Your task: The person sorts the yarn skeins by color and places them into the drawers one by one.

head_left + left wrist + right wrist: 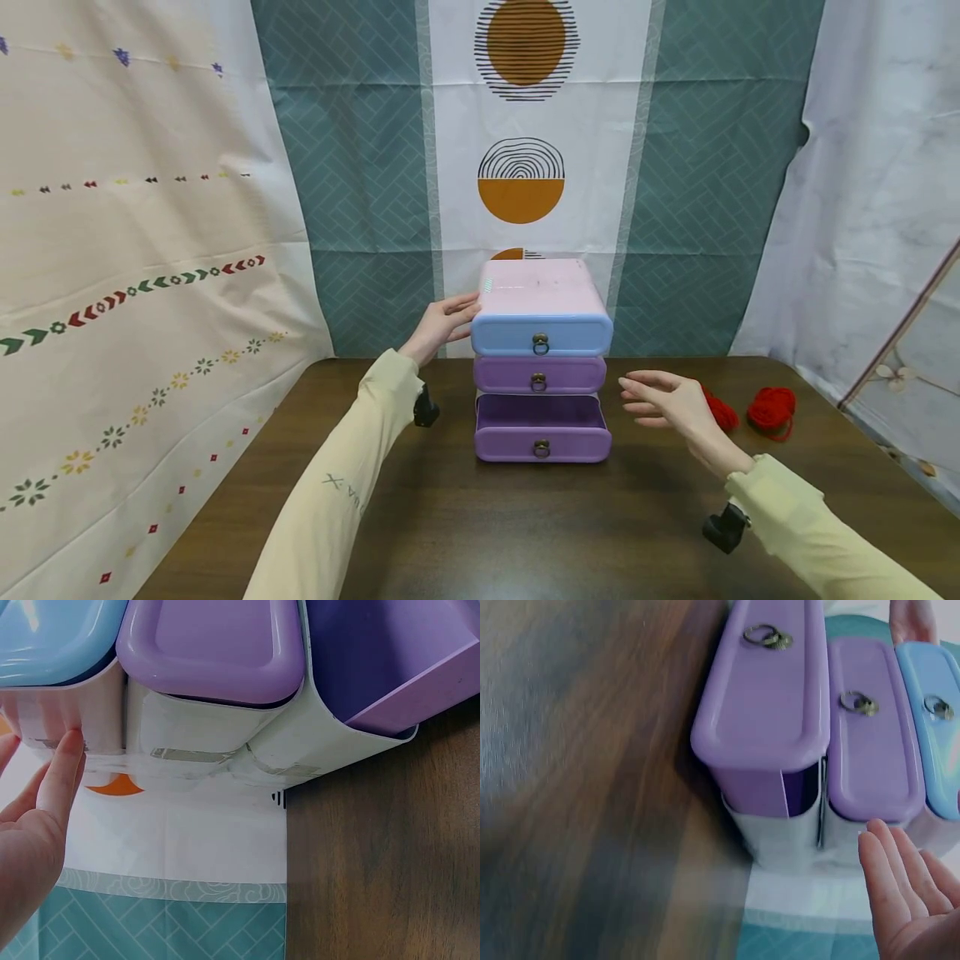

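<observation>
A stack of three small drawer units stands on the table. On top is a pink case (536,283) with a blue drawer (510,337) pushed in. Below it a purple drawer (506,375) is also in, and the bottom purple drawer (502,447) is pulled out, its visible inside bare. Each front bears a brass ring handle. My left hand (442,325) touches the left side of the pink case with extended fingers (64,776). Holding nothing, my right hand (675,407) hovers to the right of the stack, fingers extended toward it.
Two balls of red yarn lie at the right of the brown table (525,525), one ball (771,410) in full view and the other ball (722,410) partly behind my right hand. Patterned cloths hang behind the table and along both sides.
</observation>
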Motion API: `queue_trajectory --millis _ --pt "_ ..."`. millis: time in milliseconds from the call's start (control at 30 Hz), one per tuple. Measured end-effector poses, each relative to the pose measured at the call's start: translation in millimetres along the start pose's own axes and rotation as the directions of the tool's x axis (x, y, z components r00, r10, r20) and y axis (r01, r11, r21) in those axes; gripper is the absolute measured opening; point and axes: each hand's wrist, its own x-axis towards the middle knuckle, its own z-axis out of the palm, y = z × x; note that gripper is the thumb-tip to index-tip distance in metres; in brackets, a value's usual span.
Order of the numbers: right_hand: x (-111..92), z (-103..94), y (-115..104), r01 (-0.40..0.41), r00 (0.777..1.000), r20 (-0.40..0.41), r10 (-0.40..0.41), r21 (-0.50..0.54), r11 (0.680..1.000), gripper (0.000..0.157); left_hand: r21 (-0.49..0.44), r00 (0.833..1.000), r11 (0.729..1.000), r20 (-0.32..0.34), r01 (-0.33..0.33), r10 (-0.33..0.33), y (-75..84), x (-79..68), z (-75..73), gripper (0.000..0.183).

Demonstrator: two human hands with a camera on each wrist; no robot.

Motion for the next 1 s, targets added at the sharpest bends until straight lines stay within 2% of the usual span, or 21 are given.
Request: queue_trajectory --millis 133,433,633,767,800,900,1000 --pt "3 -11.0 1 0.028 1.0 -0.002 -0.028 -0.004 1.0 0.059 -0.005 1.0 1.0 0.016 0.012 -0.012 9.3 -6.2 2.0 0.047" --pt "13 -42.6 8 0.062 0.997 -0.038 -0.063 -0.028 0.998 0.061 0.006 1.0 1.0 -0.01 -0.011 0.011 -10.0 6.4 -2.5 0.048" --pt "18 -59.1 10 0.066 0.994 -0.09 -0.069 -0.035 0.997 0.055 0.008 0.999 1.0 -0.021 -0.024 0.024 -12.0 8.1 -2.3 0.047" --pt "22 -72.8 18 0.085 0.989 -0.118 -0.094 -0.078 0.993 0.058 -0.002 1.0 1.0 -0.015 -0.021 0.021 -11.5 7.5 -2.4 0.047" --pt "26 -79.4 25 0.108 0.988 -0.109 -0.113 -0.053 0.993 0.055 -0.004 1.0 1.0 -0.012 -0.021 0.021 -11.5 7.4 -2.4 0.047" --pt "29 -90.7 35 0.124 0.985 -0.107 -0.132 -0.082 0.989 0.058 -0.002 1.0 1.0 -0.013 -0.02 0.02 -11.9 7.3 -2.6 0.048" --pt "29 -97.9 42 0.117 0.981 -0.142 -0.135 -0.129 0.985 0.058 -0.002 1.0 1.0 -0.017 -0.021 0.021 -12.1 7.3 -2.6 0.048"
